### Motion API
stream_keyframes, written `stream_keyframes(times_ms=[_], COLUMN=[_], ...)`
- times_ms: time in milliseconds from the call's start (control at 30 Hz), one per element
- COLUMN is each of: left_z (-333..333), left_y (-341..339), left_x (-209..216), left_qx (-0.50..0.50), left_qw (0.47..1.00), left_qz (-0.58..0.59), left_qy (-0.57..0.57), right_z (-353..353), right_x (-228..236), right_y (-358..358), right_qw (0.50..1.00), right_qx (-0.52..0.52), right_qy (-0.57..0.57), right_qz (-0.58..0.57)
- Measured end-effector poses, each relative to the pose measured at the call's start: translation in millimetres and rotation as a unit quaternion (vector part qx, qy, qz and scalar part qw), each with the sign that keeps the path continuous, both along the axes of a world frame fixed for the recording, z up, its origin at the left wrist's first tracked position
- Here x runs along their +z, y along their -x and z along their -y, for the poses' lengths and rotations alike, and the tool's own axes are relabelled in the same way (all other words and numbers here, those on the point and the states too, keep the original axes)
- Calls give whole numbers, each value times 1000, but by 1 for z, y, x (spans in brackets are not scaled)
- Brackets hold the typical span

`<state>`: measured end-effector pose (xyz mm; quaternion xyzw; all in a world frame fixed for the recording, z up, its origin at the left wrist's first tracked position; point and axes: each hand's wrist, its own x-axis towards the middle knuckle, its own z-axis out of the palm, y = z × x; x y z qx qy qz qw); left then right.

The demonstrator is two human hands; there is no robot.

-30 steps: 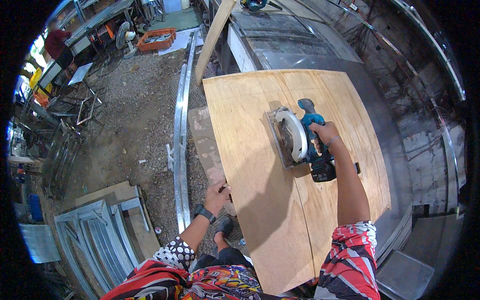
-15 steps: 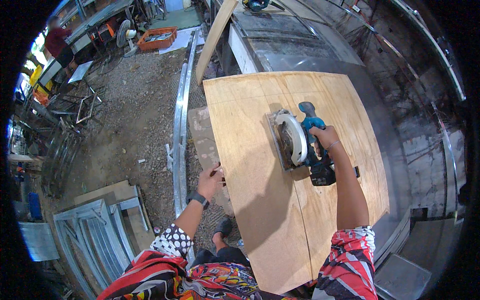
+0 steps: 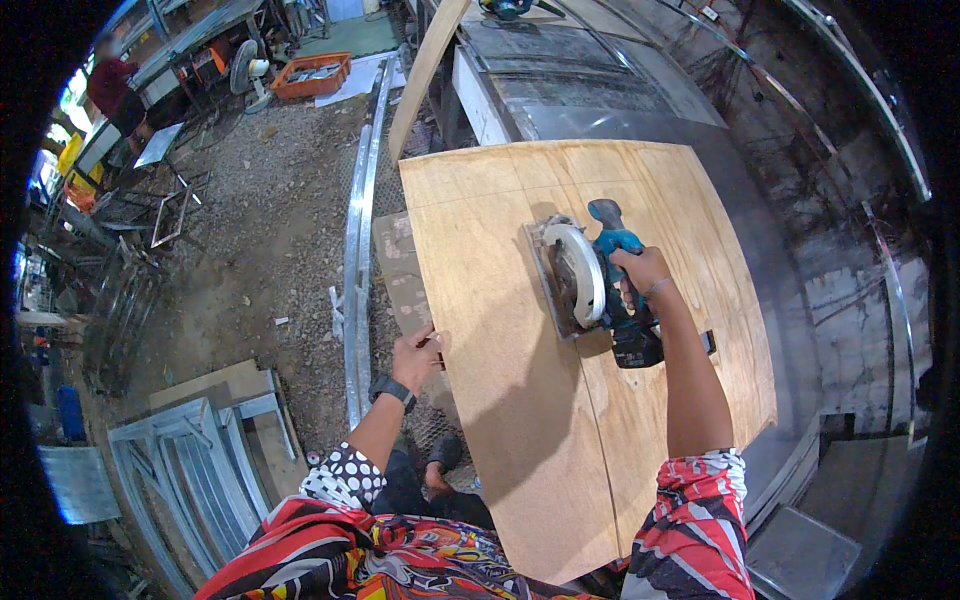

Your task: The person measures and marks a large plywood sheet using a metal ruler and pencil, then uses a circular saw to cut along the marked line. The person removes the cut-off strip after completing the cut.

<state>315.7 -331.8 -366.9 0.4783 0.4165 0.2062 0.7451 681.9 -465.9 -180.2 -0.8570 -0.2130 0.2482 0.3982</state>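
Observation:
A large plywood sheet (image 3: 500, 400) lies in front of me, with a thin dark cut line running from its near edge up to the saw. On the sheet rests a teal and black cordless circular saw (image 3: 620, 240) with a pale blade guard; the blade is mostly hidden. My right hand (image 3: 640, 272) is wrapped round its rear handle. At the sheet's left edge, my left hand (image 3: 415, 360), a dark watch on its wrist, has its fingers curled against the wood. Some of those fingertips are hidden. A faint line crosses the sheet near its far end.
Beyond the sheet is a metal-topped bench (image 3: 560, 90) with another power tool (image 3: 510, 8). A wooden strip (image 3: 425, 75) leans beside it. Long metal profiles (image 3: 362, 270) and metal frames (image 3: 180, 470) lie on the left. An orange crate (image 3: 310, 75), a fan (image 3: 250, 72) and a person (image 3: 112, 85) are farther off.
The saw, with my right hand on it, has shifted slightly left and away from me. My left hand has moved slightly along the sheet's edge, its fingers now closer against the wood.

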Motion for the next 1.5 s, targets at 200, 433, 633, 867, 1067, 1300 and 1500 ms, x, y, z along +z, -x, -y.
stream_keyframes(times_ms=[200,433,633,867,1067,1300,1500], left_z=[-5,-4,-2,-3,0,4,5], left_y=[2,3,7,9,9,12,16], left_x=[0,3,3,1,5,6,2], left_qx=[0,0,0,-11,-9,16,9], left_qw=[1000,1000,1000,1000,999,999,1000], left_qz=[-20,-7,-20,-23,-30,-2,-1], left_qy=[-5,-1,-2,-1,8,38,21], right_z=[-8,-10,-9,-13,-14,-17,-20], right_x=[7,8,-2,8,13,15,22], right_y=[10,8,0,9,11,13,17], right_qw=[1000,1000,1000,1000,1000,999,999], right_qx=[-9,-12,7,1,-10,-19,-8], right_qy=[4,5,-7,-11,6,8,12], right_qz=[8,-7,29,-8,-21,-24,-29])
